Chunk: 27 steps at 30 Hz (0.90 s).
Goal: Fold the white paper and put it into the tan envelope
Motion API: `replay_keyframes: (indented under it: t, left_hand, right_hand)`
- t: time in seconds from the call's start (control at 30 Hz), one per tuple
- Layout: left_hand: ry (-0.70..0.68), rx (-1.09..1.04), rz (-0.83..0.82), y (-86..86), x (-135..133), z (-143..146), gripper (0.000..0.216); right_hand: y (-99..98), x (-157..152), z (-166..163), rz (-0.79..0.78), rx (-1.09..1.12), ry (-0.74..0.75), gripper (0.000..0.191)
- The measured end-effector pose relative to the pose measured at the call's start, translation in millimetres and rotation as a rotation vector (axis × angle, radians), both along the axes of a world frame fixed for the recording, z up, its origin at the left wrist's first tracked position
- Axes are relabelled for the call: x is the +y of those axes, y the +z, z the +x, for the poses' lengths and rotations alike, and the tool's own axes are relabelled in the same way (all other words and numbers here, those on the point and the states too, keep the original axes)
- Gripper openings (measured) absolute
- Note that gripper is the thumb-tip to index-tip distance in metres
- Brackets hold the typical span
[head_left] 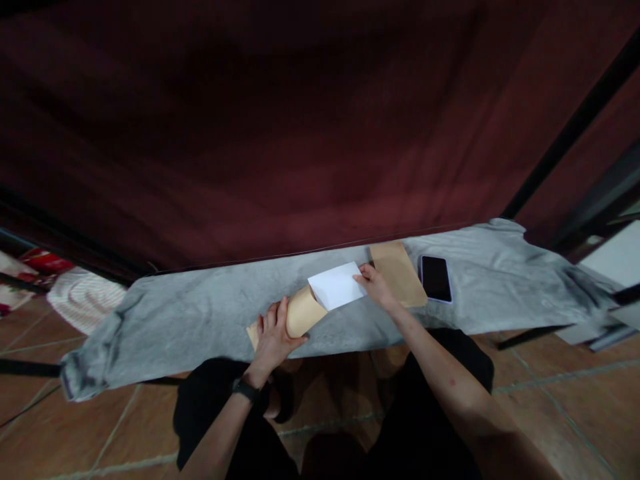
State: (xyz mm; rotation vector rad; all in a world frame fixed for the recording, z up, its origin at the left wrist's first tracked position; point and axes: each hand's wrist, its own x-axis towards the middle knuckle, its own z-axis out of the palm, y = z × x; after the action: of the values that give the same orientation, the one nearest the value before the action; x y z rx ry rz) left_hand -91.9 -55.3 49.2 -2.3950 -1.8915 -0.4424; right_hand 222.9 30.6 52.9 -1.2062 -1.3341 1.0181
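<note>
My left hand, wearing a dark wristband, grips the closed end of a brown paper envelope. Its fingers lie over the envelope and the thumb is along the near edge. The envelope's mouth bulges apart toward the right. A white sheet of paper has its left end at that mouth; how far it reaches inside is hidden. At the sheet's right end, the thumb and fingers of my right hand pinch its edge. A second brown envelope lies flat just beyond my right hand.
A grey cloth covers the narrow bench under the envelopes. To the right lies a phone with a dark screen. A dark red panel rises behind the bench. White striped fabric sits at far left, above the tiled floor.
</note>
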Motion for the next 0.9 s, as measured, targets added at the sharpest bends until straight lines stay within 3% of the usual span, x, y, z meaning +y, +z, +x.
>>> replay_keyframes:
  t: [0.17, 0.37, 0.63, 0.9]
  left_hand:
    - [0.056, -0.029, -0.068, -0.9, 5, -1, 0.119]
    - [0.023, 0.009, -0.053, 0.7, 10, -1, 0.117]
    - [0.010, 0.069, -0.022, 1.7, 17, 3, 0.119]
    - [-0.091, 0.054, -0.045, 10.7, 19, 26, 0.121]
  right_hand:
    - [0.2, 2, 5, 0.011, -0.140, -0.026, 0.018]
    - [-2.2, 3, 8, -0.071, -0.354, 0.010, 0.014]
    - [-4.5, 6, 5, -0.127, -0.376, 0.043, 0.013]
    - [-9.9, -10, -27, -0.103, -0.272, 0.117, 0.027]
